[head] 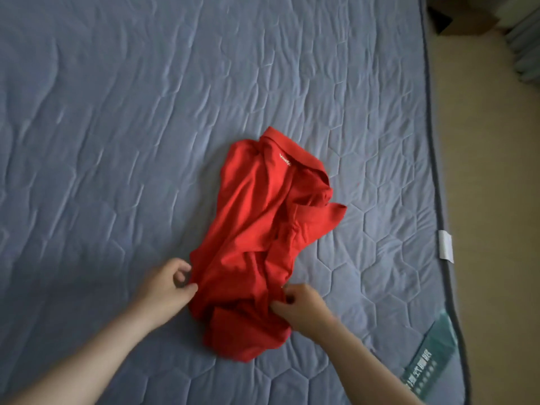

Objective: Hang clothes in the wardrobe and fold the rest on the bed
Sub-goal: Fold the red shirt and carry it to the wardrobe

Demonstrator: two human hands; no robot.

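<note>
A red shirt (257,229) lies crumpled in a long heap on the blue quilted bed (117,127), its collar with small white lettering pointing away from me. My left hand (168,287) pinches the shirt's left edge near the bottom between thumb and fingers. At the lower right edge of the heap, my right hand (301,306) pinches the fabric with curled fingers. The bottom hem is bunched between both hands.
The mattress edge runs down the right side, with a white tag (445,245) and a green label (429,358) on it. Beyond it is beige floor (496,200). A cardboard box (464,19) stands at the top right.
</note>
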